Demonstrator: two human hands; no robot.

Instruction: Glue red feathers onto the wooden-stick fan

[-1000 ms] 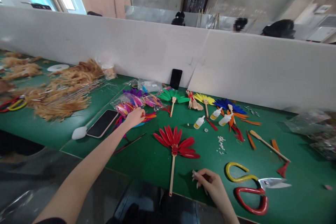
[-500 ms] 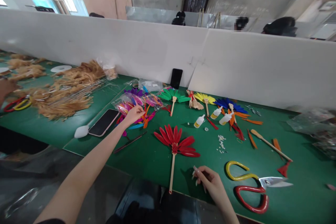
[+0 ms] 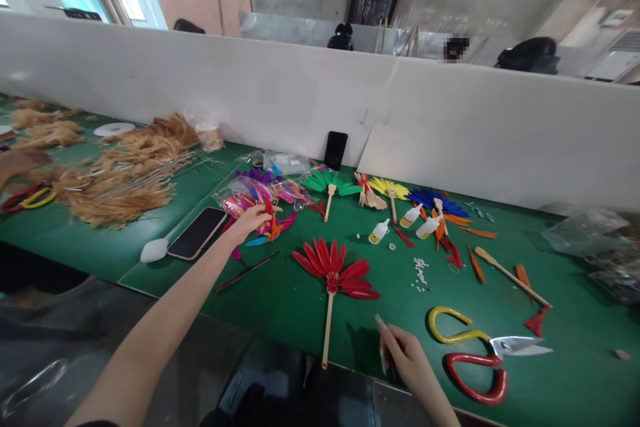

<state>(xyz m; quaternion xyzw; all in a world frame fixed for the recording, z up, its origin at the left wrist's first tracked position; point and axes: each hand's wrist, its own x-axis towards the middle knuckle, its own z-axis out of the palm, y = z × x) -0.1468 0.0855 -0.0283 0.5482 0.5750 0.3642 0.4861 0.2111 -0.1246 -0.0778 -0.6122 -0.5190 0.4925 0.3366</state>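
My left hand (image 3: 249,219) reaches out to a pile of loose coloured feathers (image 3: 273,223) beside clear bags of feathers (image 3: 260,192); its fingers pinch a red feather from the pile. My right hand (image 3: 403,355) rests near the table's front edge, fingers curled, with a thin pale piece between them that I cannot name. A red feather fan (image 3: 334,273) on a wooden stick lies between my hands.
Large scissors (image 3: 475,353) with yellow and red handles lie right of my right hand. A phone (image 3: 195,233) lies left of the feather pile. Finished green, yellow and blue fans, glue bottles (image 3: 379,232), orange feathers and wooden sticks sit farther back. Tan dried grass (image 3: 120,177) covers the left.
My left hand has pulled back slightly from the bags with a red feather lifted in its fingers. My right hand has turned and drawn a little nearer the table edge.
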